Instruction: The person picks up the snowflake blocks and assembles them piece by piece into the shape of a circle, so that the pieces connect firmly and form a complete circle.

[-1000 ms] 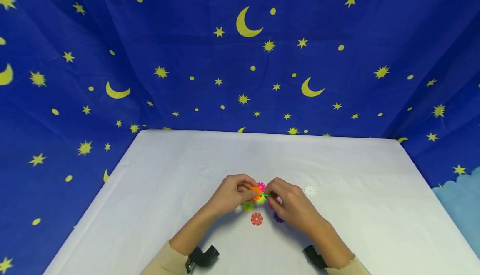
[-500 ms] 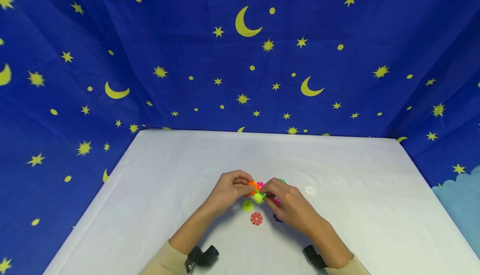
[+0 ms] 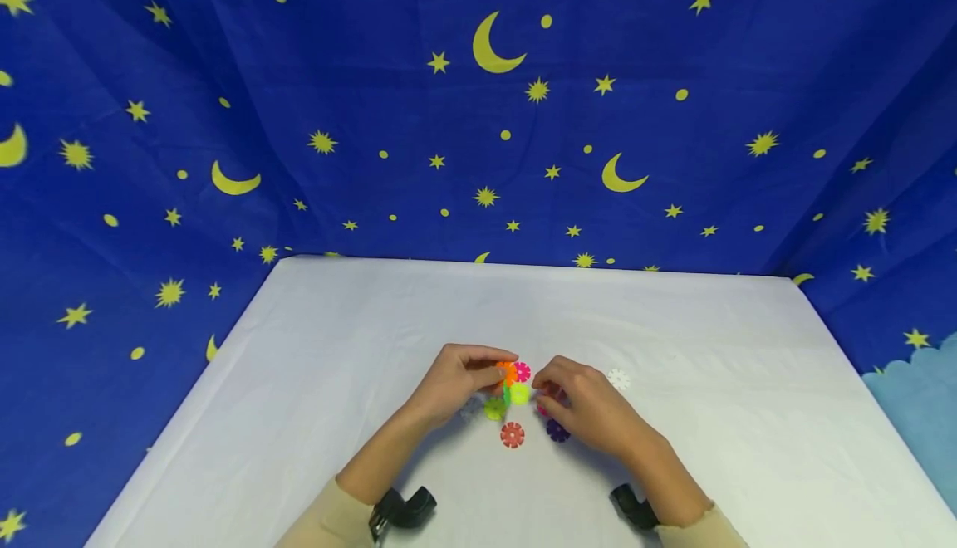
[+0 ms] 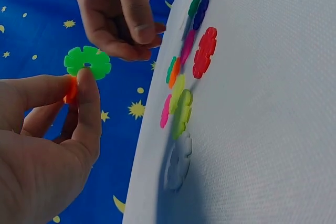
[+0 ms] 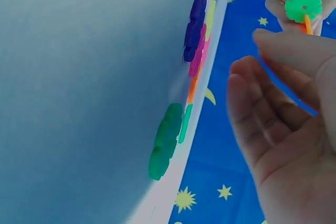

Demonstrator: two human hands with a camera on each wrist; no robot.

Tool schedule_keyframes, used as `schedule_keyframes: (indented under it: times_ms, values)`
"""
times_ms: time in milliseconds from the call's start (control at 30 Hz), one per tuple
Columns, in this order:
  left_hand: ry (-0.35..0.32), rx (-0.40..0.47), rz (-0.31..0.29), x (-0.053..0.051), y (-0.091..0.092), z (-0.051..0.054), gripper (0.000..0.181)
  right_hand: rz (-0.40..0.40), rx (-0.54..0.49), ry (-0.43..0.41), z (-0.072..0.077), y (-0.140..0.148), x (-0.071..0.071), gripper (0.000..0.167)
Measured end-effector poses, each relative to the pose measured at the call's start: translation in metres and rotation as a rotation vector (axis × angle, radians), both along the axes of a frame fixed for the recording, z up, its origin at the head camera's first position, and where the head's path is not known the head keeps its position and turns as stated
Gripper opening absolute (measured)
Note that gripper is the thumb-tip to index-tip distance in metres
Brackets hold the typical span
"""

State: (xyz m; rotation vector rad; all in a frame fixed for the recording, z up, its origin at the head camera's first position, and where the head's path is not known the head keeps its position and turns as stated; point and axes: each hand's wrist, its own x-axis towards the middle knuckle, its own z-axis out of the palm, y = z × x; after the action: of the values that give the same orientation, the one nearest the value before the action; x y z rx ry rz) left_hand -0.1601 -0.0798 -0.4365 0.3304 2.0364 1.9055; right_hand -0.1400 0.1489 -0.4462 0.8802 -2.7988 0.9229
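My left hand [image 3: 453, 382] pinches an orange notched disc [image 3: 510, 372] between thumb and fingers, above the table. A bright green disc [image 4: 87, 63] is joined to that orange disc [image 4: 70, 91], standing across it in the left wrist view. My right hand [image 3: 586, 405] is a short way to the right, fingers loosely bent, thumb and fingertips apart, nothing between them. In the right wrist view the right hand [image 5: 286, 114] is empty too, and the green disc [image 5: 303, 7] shows beyond it.
Below the hands, flat discs lie on the white table [image 3: 359, 324]: red [image 3: 512, 435], purple [image 3: 557, 430], lime [image 3: 495, 408], yellow [image 3: 519, 393], pink [image 3: 522, 372], white [image 3: 618, 379] and dark green [image 5: 166, 141]. A blue star-patterned cloth [image 3: 404, 116] stands behind.
My right hand has let go of the green disc and drawn slightly right. The green disc now stays with the orange one in my left hand, whose index finger has straightened.
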Motion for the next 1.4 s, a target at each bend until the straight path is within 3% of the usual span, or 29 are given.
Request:
schedule_keyframes:
  times_ms: [333, 733, 1067, 1400]
  values:
    - [-0.021, 0.003, 0.035, 0.001, 0.001, 0.004, 0.015, -0.038, 0.161, -0.087, -0.006, 0.002, -0.001, 0.013]
    - [-0.043, -0.017, 0.015, 0.003, 0.001, 0.007, 0.013, -0.052, 0.191, -0.087, -0.008, 0.000, 0.001, 0.018]
    - [-0.033, -0.022, -0.001, 0.004, 0.001, 0.004, 0.014, -0.052, 0.124, -0.101, -0.006, 0.001, -0.001, 0.015]
    - [-0.039, -0.024, -0.016, 0.004, 0.001, 0.005, 0.014, -0.070, -0.093, -0.082, 0.003, 0.002, 0.000, 0.019]
